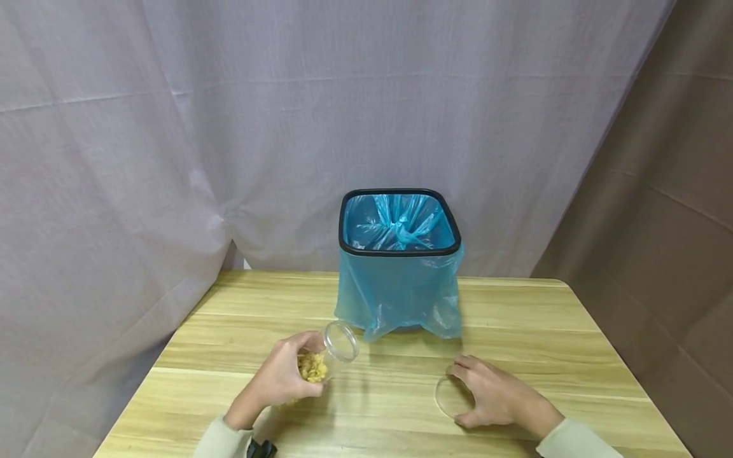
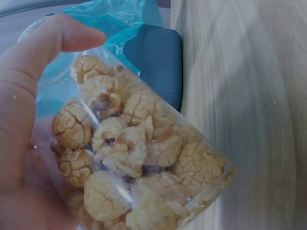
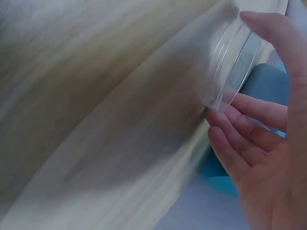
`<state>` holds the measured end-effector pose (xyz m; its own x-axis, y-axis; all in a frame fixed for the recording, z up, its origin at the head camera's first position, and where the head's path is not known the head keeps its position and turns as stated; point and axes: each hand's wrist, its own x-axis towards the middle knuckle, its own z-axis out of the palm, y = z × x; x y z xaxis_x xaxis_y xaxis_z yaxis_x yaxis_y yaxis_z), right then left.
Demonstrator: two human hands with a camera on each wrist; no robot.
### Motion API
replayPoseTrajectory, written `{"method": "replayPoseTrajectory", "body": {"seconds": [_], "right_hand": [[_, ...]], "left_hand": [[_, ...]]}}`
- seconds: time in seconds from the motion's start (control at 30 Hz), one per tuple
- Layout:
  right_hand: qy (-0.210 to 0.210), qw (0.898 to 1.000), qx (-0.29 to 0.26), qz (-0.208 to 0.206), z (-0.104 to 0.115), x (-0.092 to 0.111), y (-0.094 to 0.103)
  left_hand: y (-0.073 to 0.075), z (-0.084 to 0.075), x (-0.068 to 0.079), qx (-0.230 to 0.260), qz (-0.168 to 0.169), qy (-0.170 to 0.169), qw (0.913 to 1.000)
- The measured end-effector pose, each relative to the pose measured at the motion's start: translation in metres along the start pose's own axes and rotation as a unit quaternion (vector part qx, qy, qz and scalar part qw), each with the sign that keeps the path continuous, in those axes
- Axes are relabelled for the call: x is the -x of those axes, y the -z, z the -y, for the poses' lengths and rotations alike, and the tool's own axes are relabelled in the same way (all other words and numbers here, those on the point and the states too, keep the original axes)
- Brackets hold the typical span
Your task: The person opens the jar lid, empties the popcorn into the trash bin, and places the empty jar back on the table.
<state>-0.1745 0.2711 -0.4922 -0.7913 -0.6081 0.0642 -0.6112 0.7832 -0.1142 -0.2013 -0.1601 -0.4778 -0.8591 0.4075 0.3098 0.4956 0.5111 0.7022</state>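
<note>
My left hand [image 1: 282, 374] grips a clear plastic jar [image 1: 346, 358], tilted with its uncovered mouth toward the right and up. Caramel-coloured popcorn [image 2: 127, 139] fills much of the jar's lower part, pressed against the clear wall in the left wrist view. Thumb and fingers wrap the jar from opposite sides. Over on the right, my right hand [image 1: 495, 394] pinches a round transparent lid [image 3: 235, 57] by its edge between thumb and fingers. The lid is close over the tabletop.
A bin with a black rim [image 1: 401, 252] and a blue plastic bag [image 1: 401, 286] lining it stands behind and between the hands, toward the table's back edge. The wood-grain table [image 1: 395, 426] lies under both hands. Grey curtains [image 1: 275, 127] hang behind.
</note>
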Motion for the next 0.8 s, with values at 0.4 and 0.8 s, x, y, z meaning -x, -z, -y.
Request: {"method": "replayPoseTrajectory", "body": {"seconds": [0.4,0.8], "right_hand": [[-0.035,0.998,-0.044,0.011,-0.034,-0.005,0.056],[-0.131,0.991,0.009,-0.003,-0.051,-0.044,0.173]], "left_hand": [[0.039,0.011,-0.01,-0.031,-0.029,0.035,0.9985],[0.103,-0.003,-0.055,-0.111,-0.073,0.002,0.9911]]}}
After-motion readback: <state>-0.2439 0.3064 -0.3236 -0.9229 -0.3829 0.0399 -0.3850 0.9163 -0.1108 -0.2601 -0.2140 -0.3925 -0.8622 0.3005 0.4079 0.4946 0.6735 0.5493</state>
